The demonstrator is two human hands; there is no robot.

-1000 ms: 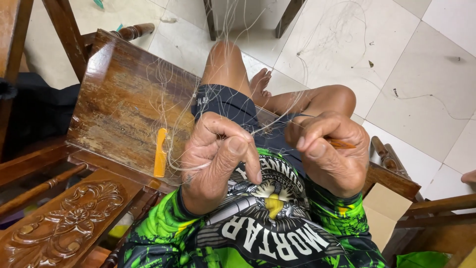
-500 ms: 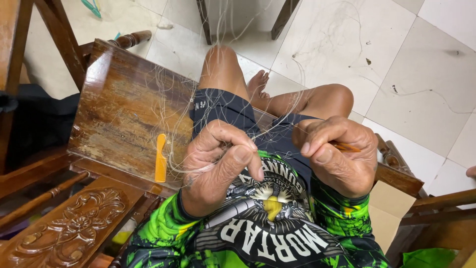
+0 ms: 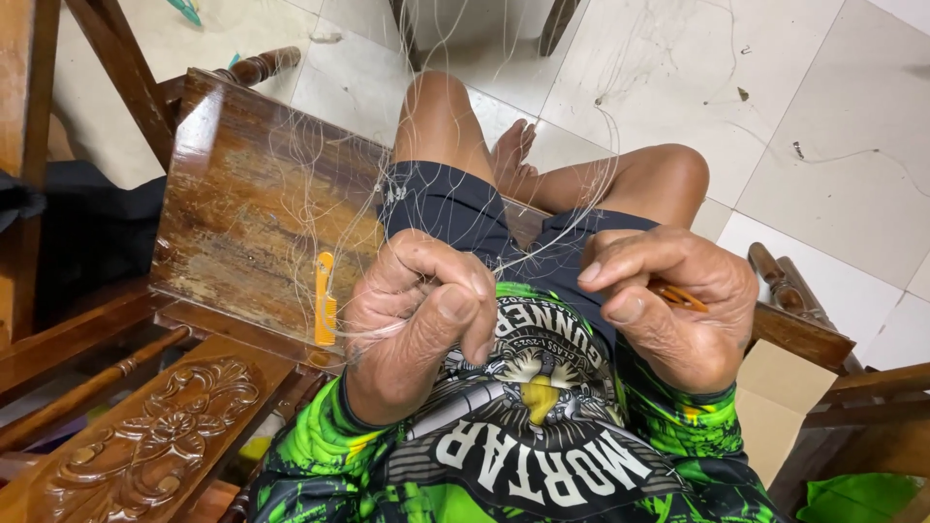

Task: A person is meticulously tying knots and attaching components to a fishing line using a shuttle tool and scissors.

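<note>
Fishing net [image 3: 542, 208], a web of thin pale line, hangs from the top of the view down over the person's lap and gathers at centre, between the two hands. The left hand [image 3: 421, 315], at about 8 o'clock from centre, is curled almost to a fist, thumb pressed over the bent forefinger, pinching strands of the net; more line trails from it toward 9 o'clock. The right hand [image 3: 673, 310], at about 4 o'clock, is also closed, its thumb and forefinger pinched together on the line, with an orange netting needle [image 3: 678, 295] gripped inside the curled fingers, only its tip showing at the 3 o'clock side of the hand. The two hands sit near each other but apart. A second orange tool [image 3: 325, 298] lies on the wooden chair seat [image 3: 252, 208] at 9 o'clock, just beside the left hand. A carved wooden armrest [image 3: 155, 436] fills the 7 o'clock corner. Pale floor tiles [image 3: 775, 116] spread toward 1 o'clock.
</note>
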